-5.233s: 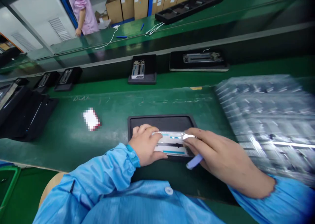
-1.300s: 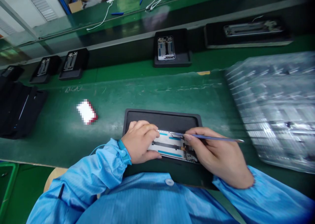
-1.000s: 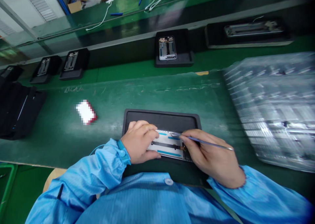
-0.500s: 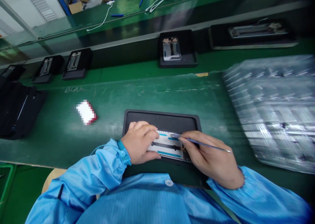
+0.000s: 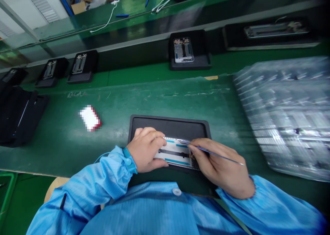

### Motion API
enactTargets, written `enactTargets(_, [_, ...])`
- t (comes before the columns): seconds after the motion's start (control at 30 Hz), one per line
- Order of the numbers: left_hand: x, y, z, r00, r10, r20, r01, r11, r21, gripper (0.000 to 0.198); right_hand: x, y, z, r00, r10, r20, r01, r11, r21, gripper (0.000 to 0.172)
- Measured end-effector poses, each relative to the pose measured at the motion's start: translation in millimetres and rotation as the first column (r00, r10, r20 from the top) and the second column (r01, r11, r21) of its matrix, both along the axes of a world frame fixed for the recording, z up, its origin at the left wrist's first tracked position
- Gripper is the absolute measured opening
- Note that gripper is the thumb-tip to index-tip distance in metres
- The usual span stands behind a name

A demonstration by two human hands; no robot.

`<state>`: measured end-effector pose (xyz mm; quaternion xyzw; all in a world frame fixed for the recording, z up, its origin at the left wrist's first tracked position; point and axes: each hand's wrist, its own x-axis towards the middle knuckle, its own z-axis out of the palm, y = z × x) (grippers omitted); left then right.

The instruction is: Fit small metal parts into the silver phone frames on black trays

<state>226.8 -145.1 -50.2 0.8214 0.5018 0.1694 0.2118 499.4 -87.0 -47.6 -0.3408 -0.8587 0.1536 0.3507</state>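
Note:
An opened phone frame [image 5: 174, 157], silvery white with blue strips and a dark flex cable down its middle, lies on a black foam tray [image 5: 171, 125] in front of me. My left hand [image 5: 147, 149] grips its left end, fingers at the far edge and thumb at the near edge, hiding that end. Pinched in my right hand [image 5: 221, 164] is a slim metal tool [image 5: 219, 154]. Its tip rests at or just over the frame's far edge; I cannot tell if it touches. The right hand partly covers the frame's right end.
Beyond the bench, several black trays with phone frames [image 5: 183, 51] stand on a green strip. Stacked clear plastic trays [image 5: 288, 118] are at right, a pile of black trays [image 5: 20, 114] at left. A blurred white and red item [image 5: 90, 118] lies left of the tray.
The trays on the far green strip have shifted slightly right. The tool has tilted a little, its back end dropping slightly. My left hand and the phone frame have stayed put.

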Motion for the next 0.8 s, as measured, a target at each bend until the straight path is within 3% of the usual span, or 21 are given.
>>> enactTargets(0.2, [0.2, 0.1, 0.1, 1.0, 0.003, -0.002, -0.003, 1.0, 0.013, 0.064, 0.1, 3.0, 4.9, 0.998, -0.032, 0.046, 0.031, 0.999, 0.019, 0.009])
enactTargets(0.43, [0.2, -1.6, 2.3, 1.0, 0.013, 0.004, -0.013, 1.0, -0.004, 0.063, -4.0, -1.5, -2.0, 1.0, 0.001, 0.002, -0.001, 0.994, 0.113, 0.008])
enactTargets(0.67, [-0.9, 0.6, -1.8, 1.0, -0.013, 0.01, 0.013, 1.0, -0.003, 0.063, 2.5, 1.8, 3.0, 0.998, -0.07, -0.004, 0.069, 0.991, -0.118, 0.011])
enactTargets(0.8, [-0.6, 1.2, -0.5, 1.0, -0.001, 0.003, 0.001, 1.0, -0.025, 0.063, 1.7, 3.4, 2.8, 0.997, -0.073, 0.004, 0.073, 0.982, -0.176, 0.015])
